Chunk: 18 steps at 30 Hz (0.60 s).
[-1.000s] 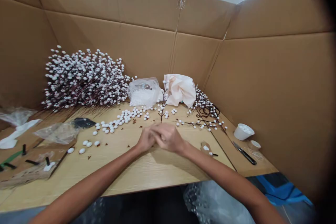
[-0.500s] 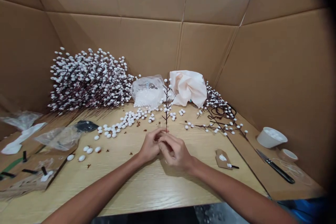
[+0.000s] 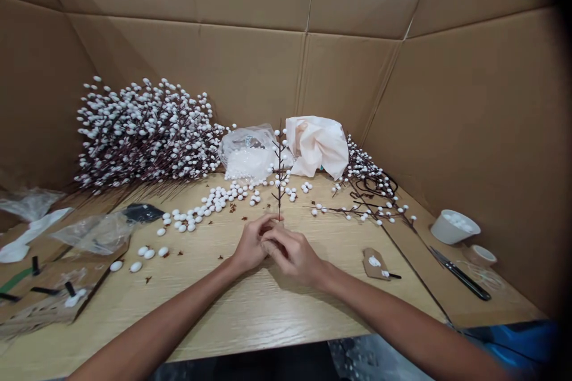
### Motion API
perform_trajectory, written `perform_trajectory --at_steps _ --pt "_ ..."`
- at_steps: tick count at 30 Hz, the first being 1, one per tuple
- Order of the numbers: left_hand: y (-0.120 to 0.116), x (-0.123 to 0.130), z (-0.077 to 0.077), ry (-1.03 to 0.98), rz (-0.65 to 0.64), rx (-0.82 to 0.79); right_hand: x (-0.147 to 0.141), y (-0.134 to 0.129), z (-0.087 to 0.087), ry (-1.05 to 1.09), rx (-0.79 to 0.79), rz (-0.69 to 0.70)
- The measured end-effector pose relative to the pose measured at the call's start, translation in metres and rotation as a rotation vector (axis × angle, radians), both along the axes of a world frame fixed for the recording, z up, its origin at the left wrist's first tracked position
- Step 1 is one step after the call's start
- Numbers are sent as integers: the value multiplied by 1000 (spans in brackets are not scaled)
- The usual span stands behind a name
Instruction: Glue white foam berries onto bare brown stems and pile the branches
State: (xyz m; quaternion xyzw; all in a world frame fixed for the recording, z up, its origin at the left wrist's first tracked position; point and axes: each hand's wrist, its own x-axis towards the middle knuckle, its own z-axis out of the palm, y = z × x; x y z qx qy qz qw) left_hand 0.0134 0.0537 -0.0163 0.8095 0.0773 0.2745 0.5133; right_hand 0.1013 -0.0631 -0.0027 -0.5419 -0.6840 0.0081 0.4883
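Our left hand (image 3: 252, 245) is clenched on the foot of a beaded brown stem (image 3: 279, 181), which stands upright above the table (image 3: 250, 315). Our right hand (image 3: 294, 256) curls against it, though we cannot tell whether it grips the stem. Squeezing too hard could pop beads off, and a slip could tip the stem. Behind the stem sits a clear plastic bag (image 3: 245, 152) of white beads; well right of it, a white bowl (image 3: 453, 227) holds more.

Slim bare forearms (image 3: 156, 324), left hand (image 3: 252, 247), right hand (image 3: 292, 256)
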Motion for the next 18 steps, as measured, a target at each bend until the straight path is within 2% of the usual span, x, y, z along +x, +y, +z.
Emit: perform_trajectory --at_steps 8,18 --pt "1 1 0 -33 -31 5 1 0 -2 23 -3 -2" --pt "-2 -1 1 -14 -6 24 0 2 -2 9 34 -18"
